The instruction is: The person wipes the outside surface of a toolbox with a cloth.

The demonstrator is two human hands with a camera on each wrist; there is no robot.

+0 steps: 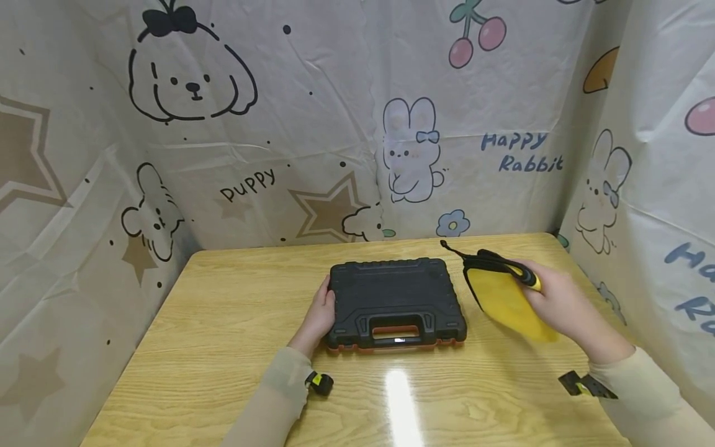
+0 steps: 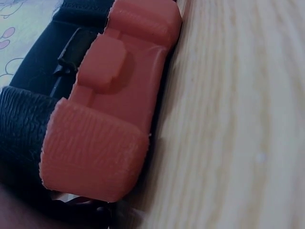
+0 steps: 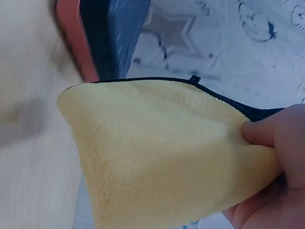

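A black hard plastic tool case (image 1: pixel 391 292) with an orange-red lower half lies closed and flat on the wooden table. Its handle (image 1: pixel 395 328) faces the near side. My left hand (image 1: pixel 319 318) touches the case's left side with extended fingers; some fingertips are hidden. The left wrist view shows the case's orange-red edge (image 2: pixel 95 148) close up, on the tabletop. Right of the case, my right hand (image 1: pixel 555 298) grips a folded yellow cloth (image 1: pixel 505 301) with black edging, lifted above the table. In the right wrist view, thumb and fingers pinch the cloth (image 3: pixel 167 152) at one end.
The light wood table (image 1: pixel 234 323) reaches back to a printed fabric curtain (image 1: pixel 313 136), which also closes off the left and right sides. A bright reflection crosses the tabletop in front of the case. Small black straps with devices (image 1: pixel 320 383) sit on both wrists.
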